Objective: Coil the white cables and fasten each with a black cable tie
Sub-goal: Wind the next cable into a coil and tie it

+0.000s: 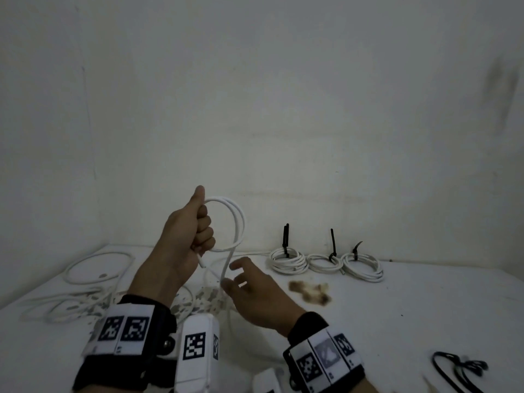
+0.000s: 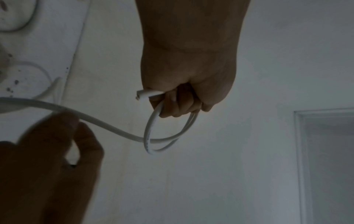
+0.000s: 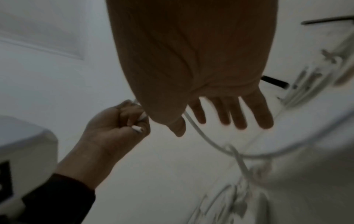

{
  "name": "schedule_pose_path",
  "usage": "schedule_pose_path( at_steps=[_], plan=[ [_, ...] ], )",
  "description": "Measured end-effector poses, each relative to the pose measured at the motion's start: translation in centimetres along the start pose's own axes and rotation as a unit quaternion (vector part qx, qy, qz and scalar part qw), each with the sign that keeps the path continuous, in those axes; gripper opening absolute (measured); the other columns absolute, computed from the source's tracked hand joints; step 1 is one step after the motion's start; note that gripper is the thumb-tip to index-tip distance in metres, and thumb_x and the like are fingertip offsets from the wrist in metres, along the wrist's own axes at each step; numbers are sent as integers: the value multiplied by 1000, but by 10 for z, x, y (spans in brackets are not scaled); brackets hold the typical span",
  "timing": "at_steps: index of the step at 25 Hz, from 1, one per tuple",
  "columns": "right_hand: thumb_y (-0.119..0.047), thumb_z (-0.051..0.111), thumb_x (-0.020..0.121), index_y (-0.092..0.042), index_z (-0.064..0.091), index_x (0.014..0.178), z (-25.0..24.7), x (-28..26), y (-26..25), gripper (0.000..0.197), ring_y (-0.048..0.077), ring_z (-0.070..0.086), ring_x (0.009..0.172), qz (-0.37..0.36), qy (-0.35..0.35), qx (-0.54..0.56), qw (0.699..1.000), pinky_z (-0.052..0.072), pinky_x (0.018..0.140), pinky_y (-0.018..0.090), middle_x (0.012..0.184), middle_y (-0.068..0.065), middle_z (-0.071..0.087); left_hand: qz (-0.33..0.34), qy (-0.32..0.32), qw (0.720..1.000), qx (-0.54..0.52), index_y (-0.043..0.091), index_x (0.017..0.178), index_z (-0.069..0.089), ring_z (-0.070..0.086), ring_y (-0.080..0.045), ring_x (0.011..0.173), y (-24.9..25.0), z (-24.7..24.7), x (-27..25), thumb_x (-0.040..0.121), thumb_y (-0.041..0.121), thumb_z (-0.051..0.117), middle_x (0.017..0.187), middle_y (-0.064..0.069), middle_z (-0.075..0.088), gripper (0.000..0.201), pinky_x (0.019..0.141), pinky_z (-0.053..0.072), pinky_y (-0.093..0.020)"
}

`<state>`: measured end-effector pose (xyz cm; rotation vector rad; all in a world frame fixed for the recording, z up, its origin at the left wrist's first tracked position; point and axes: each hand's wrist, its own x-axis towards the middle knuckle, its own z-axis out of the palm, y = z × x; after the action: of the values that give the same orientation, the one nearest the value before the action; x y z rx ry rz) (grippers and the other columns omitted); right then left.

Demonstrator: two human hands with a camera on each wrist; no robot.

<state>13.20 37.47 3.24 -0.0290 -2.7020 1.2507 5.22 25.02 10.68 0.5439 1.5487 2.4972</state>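
Note:
My left hand [image 1: 192,234] is raised above the table and grips a white cable [image 1: 239,219] wound into two loops, thumb up. The cable's cut end [image 2: 141,94] sticks out below the fist [image 2: 184,100]. From the loops the cable drops to my right hand [image 1: 249,287], just below and to the right. That hand's fingers [image 3: 239,112] are spread and straight, and the cable [image 3: 197,128] runs between thumb and forefinger. Loose black cable ties [image 1: 459,367] lie at the near right.
Three coiled white cables [image 1: 287,260] [image 1: 324,262] [image 1: 363,266], each bound with a black tie, lie in a row by the back wall. Loose white cables [image 1: 96,268] sprawl on the left of the white table [image 1: 425,307]. A brown stain [image 1: 310,290] marks its middle.

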Motion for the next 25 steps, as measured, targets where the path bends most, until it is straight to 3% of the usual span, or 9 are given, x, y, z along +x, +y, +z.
schedule_pose_path(
  at_steps=[3,7,10,12,14,17,19,21,25],
  plan=[
    [-49,48,100,-21,43,136,13,3,18,46,22,55,113,51,-41,-15,998,44,91,30,134,9,53,-26,-20,998,-59,24,59,31,13,-7,37,-2,-1,3,102,46,43,48,8,16,50,39,14,-23],
    [-39,44,104,-13,59,100,2,3,25,30,22,55,94,38,-64,-84,994,44,82,31,110,10,63,-40,-33,994,-100,22,63,31,16,-6,34,1,-11,7,105,37,33,47,9,20,44,39,14,-22],
    [-43,39,102,-20,55,80,-21,6,27,35,27,48,106,21,33,-250,968,43,91,40,103,15,55,-23,6,997,-79,23,65,31,17,-6,34,8,-28,13,106,36,34,47,9,20,43,37,16,-21],
    [-44,47,99,-17,54,65,-42,5,24,44,29,55,90,-30,150,-213,965,46,77,38,83,13,55,-11,37,997,-63,24,65,32,17,-6,35,10,-40,17,106,39,33,46,10,21,44,37,15,-21],
    [-42,60,95,-16,64,64,-64,3,21,41,25,56,79,-65,259,-145,953,42,68,34,75,9,59,-14,51,997,-59,23,66,33,17,-5,34,8,-47,20,107,42,32,46,10,21,45,37,15,-20],
    [-36,73,88,-17,73,72,-75,-4,13,25,23,54,96,-142,374,-253,881,43,88,41,94,4,63,-21,48,996,-73,23,67,34,18,-6,34,3,-45,22,106,46,30,46,10,22,46,36,17,-21],
    [-36,71,89,-18,72,72,-75,-8,5,25,21,55,95,-156,350,-282,880,40,91,42,92,1,63,-18,44,996,-81,22,67,34,18,-6,35,3,-42,22,106,47,29,47,10,22,46,36,17,-20],
    [-41,60,96,-15,70,76,-73,-7,4,35,23,55,93,-96,304,-287,903,42,84,38,88,1,60,-20,35,994,-99,22,67,35,18,-6,35,5,-41,21,106,47,30,47,10,23,47,36,18,-20],
    [-28,71,89,-13,70,71,-61,-7,12,23,30,50,97,-138,352,-402,834,46,80,45,99,9,58,-17,35,993,-114,22,66,35,19,-6,35,4,-39,21,106,46,31,47,10,23,46,36,17,-20]
  ],
)
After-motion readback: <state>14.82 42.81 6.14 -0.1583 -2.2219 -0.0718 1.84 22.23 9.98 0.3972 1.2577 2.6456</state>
